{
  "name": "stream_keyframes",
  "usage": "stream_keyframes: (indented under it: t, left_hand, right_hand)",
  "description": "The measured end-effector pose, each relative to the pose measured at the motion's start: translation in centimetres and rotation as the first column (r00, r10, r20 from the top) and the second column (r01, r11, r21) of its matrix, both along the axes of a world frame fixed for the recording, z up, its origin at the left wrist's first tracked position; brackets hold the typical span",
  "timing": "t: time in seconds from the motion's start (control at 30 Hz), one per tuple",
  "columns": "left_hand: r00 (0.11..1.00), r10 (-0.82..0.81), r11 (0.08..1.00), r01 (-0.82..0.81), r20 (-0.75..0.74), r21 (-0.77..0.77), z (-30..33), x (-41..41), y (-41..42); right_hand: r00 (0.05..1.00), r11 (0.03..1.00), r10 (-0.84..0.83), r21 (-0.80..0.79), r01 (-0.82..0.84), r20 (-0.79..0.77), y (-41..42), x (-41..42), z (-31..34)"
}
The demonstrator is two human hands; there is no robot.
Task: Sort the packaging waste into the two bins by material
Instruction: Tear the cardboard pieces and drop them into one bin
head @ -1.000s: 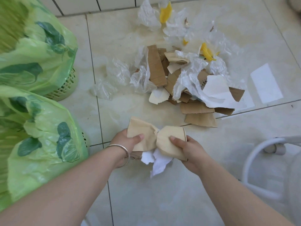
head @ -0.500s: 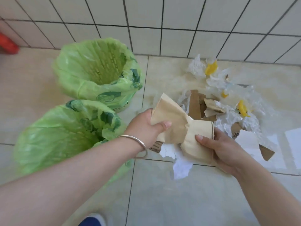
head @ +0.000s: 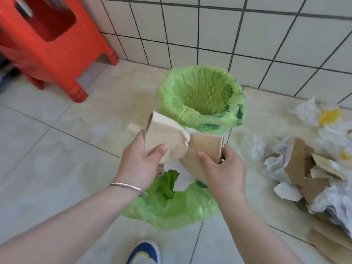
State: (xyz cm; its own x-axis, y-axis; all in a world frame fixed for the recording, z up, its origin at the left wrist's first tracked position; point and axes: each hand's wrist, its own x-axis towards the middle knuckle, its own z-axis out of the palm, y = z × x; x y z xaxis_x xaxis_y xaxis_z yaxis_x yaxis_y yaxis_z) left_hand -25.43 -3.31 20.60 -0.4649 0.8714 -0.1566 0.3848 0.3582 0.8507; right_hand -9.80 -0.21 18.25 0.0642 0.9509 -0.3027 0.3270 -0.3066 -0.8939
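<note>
Both hands hold a bundle of tan cardboard and paper pieces (head: 167, 136) above the near green-lined bin (head: 171, 208). My left hand (head: 141, 164) grips the bundle's left part, thumb on top. Its right part is gripped by my right hand (head: 222, 168), and a white scrap (head: 182, 180) hangs below. The far green-lined bin (head: 202, 98) stands open just beyond the bundle, and its inside looks empty. A heap of mixed waste (head: 308, 168), brown cardboard and crinkled clear plastic, lies on the floor at the right.
A red plastic stool (head: 47, 40) stands at the back left beside the white tiled wall (head: 209, 31). Plastic bags with yellow parts (head: 329, 115) lie by the wall at the right. My blue-and-white shoe (head: 144, 252) shows at the bottom edge.
Both hands have carried the cardboard bundle from the floor near the waste heap leftward to above the near bin. The view has swung left, bringing the stool in.
</note>
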Motion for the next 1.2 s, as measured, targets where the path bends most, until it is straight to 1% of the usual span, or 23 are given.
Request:
stream_keyframes:
  t: [0.1,0.17,0.23,0.3,0.37,0.47,0.53,0.57,0.63,0.7,0.73,0.77,0.83,0.87,0.9,0.93,0.97,1.0,1.07,1.13,1.2]
  left_hand:
    - [0.997,-0.008,0.995,0.001,-0.074,-0.096,-3.1,-0.6,0.0]
    - [0.996,0.004,0.987,-0.019,-0.092,-0.162,-4.9,-0.8,-0.2]
    - [0.995,0.0,0.968,-0.025,-0.101,-0.249,-6.4,-0.9,-0.3]
    - [0.984,-0.035,0.938,-0.027,-0.172,-0.346,-7.4,-1.0,-0.1]
    - [0.977,-0.081,0.906,-0.01,-0.196,-0.423,-8.1,-1.0,0.3]
    - [0.944,-0.24,0.844,0.088,-0.226,-0.53,-9.1,-0.5,0.9]
    - [0.91,-0.349,0.791,0.159,-0.223,-0.59,-9.9,0.0,1.4]
    - [0.888,-0.413,0.748,0.203,-0.203,-0.632,-10.4,0.1,1.7]
    - [0.826,-0.543,0.628,0.277,-0.154,-0.727,-11.3,0.2,2.1]
    - [0.79,-0.598,0.55,0.286,-0.131,-0.785,-11.7,0.4,2.7]
    - [0.781,-0.609,0.539,0.28,-0.138,-0.795,-11.7,0.4,2.9]
    - [0.774,-0.613,0.552,0.276,-0.159,-0.787,-11.4,0.4,2.9]
    - [0.733,-0.63,0.642,0.306,-0.256,-0.703,-10.2,0.7,2.6]
    - [0.71,-0.622,0.711,0.335,-0.33,-0.618,-9.5,1.1,2.4]
    - [0.697,-0.587,0.786,0.37,-0.411,-0.495,-8.5,1.5,2.1]
    - [0.696,-0.539,0.84,0.404,-0.474,-0.361,-7.4,2.0,1.9]
    - [0.707,-0.49,0.871,0.428,-0.51,-0.243,-6.3,2.6,1.9]
    - [0.721,-0.45,0.883,0.446,-0.526,-0.145,-5.1,3.1,2.2]
    - [0.724,-0.418,0.873,0.487,-0.549,-0.023,-3.1,4.8,3.2]
    - [0.714,-0.431,0.846,0.532,-0.551,0.028,-1.6,7.5,4.5]
    - [0.687,-0.473,0.799,0.598,-0.552,0.06,-1.1,10.8,5.8]
  right_hand:
    - [0.994,0.998,0.034,-0.05,-0.029,0.099,-0.3,-1.0,-1.9]
    - [0.975,0.994,0.108,-0.046,-0.1,0.194,-0.5,-1.6,-2.7]
    - [0.939,0.98,0.196,-0.018,-0.2,0.284,-0.5,-2.3,-3.3]
    - [0.889,0.961,0.259,-0.005,-0.278,0.377,-0.1,-3.0,-3.5]
    - [0.84,0.944,0.312,-0.045,-0.327,0.443,0.4,-3.6,-4.1]
    - [0.804,0.91,0.415,-0.177,-0.376,0.427,0.8,-4.9,-5.2]
    - [0.749,0.847,0.53,-0.298,-0.441,0.398,0.9,-5.9,-5.9]
    - [0.712,0.804,0.59,-0.353,-0.478,0.38,0.9,-6.3,-6.2]
    - [0.643,0.732,0.676,-0.428,-0.53,0.36,1.1,-6.8,-6.8]
    - [0.618,0.705,0.703,-0.461,-0.539,0.353,1.3,-6.5,-7.3]
    - [0.614,0.706,0.703,-0.462,-0.537,0.359,1.3,-6.3,-7.3]
    - [0.613,0.717,0.693,-0.446,-0.535,0.379,1.3,-6.2,-7.1]
    - [0.652,0.777,0.629,-0.352,-0.521,0.424,1.3,-5.8,-6.1]
    - [0.683,0.811,0.583,-0.272,-0.518,0.44,1.3,-5.4,-5.4]
    - [0.713,0.838,0.535,-0.177,-0.516,0.454,1.3,-4.8,-4.6]
    - [0.743,0.857,0.485,-0.079,-0.51,0.461,1.3,-4.3,-3.7]
    - [0.771,0.867,0.438,0.011,-0.499,0.462,1.4,-3.7,-2.7]
    - [0.799,0.873,0.393,0.086,-0.479,0.456,1.6,-3.0,-1.7]
    - [0.843,0.882,0.317,0.191,-0.43,0.435,2.0,-1.2,0.0]
    - [0.879,0.891,0.252,0.257,-0.375,0.406,2.4,1.5,1.3]
    - [0.905,0.91,0.174,0.287,-0.299,0.388,2.9,5.0,1.9]
